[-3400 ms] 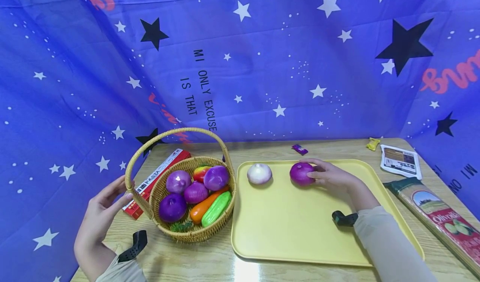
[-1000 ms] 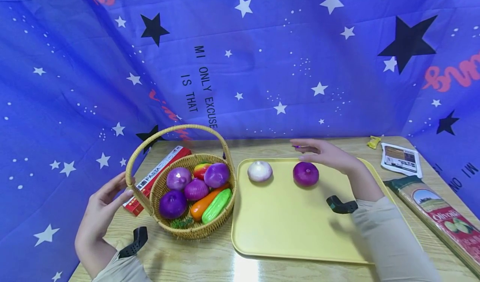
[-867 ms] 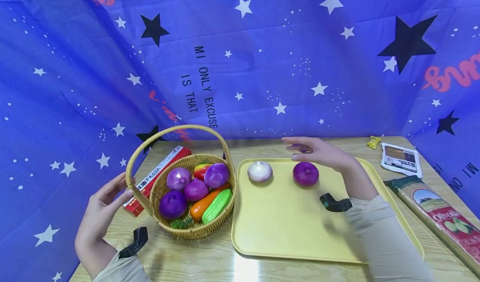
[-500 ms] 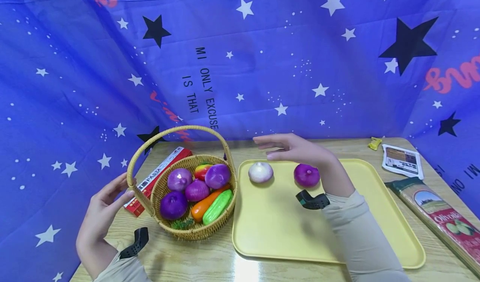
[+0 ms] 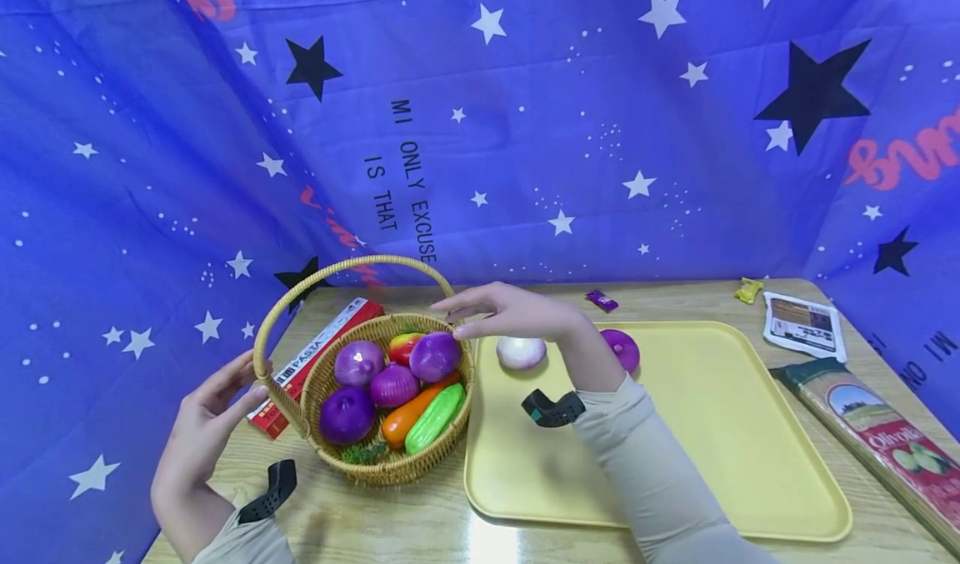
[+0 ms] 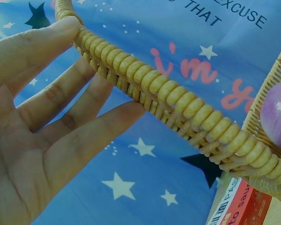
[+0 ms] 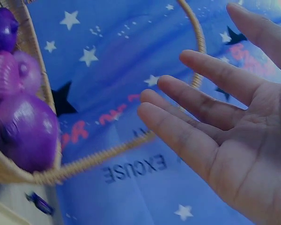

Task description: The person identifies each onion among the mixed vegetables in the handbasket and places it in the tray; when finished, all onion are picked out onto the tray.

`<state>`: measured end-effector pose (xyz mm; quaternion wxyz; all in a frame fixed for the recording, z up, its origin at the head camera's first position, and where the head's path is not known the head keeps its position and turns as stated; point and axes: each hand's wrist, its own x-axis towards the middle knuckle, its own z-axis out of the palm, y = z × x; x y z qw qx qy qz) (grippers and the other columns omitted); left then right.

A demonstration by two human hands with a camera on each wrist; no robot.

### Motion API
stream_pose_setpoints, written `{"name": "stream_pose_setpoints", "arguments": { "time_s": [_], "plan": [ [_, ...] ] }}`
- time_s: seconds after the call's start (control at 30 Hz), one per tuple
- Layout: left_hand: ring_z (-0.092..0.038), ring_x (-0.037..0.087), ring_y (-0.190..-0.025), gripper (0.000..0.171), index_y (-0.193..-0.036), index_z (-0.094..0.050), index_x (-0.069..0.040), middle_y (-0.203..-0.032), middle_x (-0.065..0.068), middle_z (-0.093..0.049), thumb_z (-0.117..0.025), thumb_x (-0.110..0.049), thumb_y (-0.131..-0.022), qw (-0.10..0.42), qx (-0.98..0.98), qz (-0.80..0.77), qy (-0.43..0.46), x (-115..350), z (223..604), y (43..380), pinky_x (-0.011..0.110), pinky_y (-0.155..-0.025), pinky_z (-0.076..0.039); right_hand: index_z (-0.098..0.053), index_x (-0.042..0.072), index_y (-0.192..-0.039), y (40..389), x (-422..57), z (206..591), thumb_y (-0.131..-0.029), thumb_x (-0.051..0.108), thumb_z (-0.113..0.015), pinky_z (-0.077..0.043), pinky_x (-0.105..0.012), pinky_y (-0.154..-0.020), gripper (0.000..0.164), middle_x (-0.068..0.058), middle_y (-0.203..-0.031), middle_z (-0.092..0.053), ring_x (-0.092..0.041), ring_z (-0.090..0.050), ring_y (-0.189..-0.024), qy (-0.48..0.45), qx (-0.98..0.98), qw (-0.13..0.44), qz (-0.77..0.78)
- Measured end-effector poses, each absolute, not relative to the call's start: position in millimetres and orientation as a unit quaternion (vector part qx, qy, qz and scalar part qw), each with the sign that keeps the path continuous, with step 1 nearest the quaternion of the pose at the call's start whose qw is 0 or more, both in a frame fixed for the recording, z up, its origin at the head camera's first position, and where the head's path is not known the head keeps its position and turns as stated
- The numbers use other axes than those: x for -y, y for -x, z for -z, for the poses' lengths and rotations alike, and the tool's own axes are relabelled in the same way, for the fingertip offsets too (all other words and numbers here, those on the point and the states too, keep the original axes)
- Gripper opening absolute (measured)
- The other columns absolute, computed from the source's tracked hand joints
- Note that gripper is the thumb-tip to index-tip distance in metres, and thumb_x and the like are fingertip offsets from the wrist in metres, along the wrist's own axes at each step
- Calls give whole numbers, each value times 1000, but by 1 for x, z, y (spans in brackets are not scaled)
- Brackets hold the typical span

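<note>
A wicker basket (image 5: 390, 469) stands left of centre, holding several purple onions (image 5: 348, 415), an orange carrot-like vegetable (image 5: 405, 422), a green elongated vegetable (image 5: 437, 419) and a red-yellow piece (image 5: 402, 348). My left hand (image 5: 191, 443) holds the left side of its arched handle (image 6: 178, 101), thumb on one side and fingers on the other. My right hand (image 5: 510, 314), fingers extended and palm bare in the right wrist view, hovers by the basket's right rim where the handle rises. Beneath that arm, a white onion (image 5: 521, 354) and a purple onion (image 5: 624, 350) lie on the yellow tray (image 5: 675, 464).
Behind the basket lies a red pasta box (image 5: 321, 356). A purple wrapped candy (image 5: 602, 300) sits beyond the tray. Along the right are a yellow wrapped candy (image 5: 747, 290), a white-edged packet (image 5: 804, 327) and an Olivoila bag (image 5: 885, 439). Blue star-print cloth (image 5: 525, 147) encloses the table.
My right hand has let go of the purple onion on the tray, risen, and moved left over the white onion to the basket's right rim. The left hand stays at the handle.
</note>
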<state>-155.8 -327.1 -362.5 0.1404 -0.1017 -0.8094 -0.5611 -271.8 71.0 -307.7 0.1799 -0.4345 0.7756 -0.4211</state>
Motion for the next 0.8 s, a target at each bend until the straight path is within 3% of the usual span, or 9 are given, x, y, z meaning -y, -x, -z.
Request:
{"name": "stream_pose_setpoints", "arguments": {
  "time_s": [0.3,0.57,0.8],
  "plan": [
    [-60,-10,-102,49,-138,-45,-2,-108,-22,-66,-58,2,-90,144,803,568,108,327,365,156,4,-85,-46,-49,15,-138,287,-34,334,-94,28,-56,-40,-29,-108,46,3,-141,-51,-17,-47,-131,434,-765,204,430],
    [-60,-9,-102,48,-137,-46,1,-109,-21,-66,-57,3,-90,150,797,574,113,327,365,154,5,-85,-47,-46,4,-138,298,3,363,-97,18,-53,-44,-42,-105,45,-13,-146,-42,-31,-43,-134,345,-693,312,551],
    [-60,-10,-101,49,-137,-46,0,-108,-23,-66,-58,2,-90,145,803,568,106,326,364,155,5,-84,-47,-45,5,-139,298,26,378,-97,21,-53,-42,-45,-106,46,-15,-147,-40,-29,-40,-135,313,-696,336,552]
  ]
}}
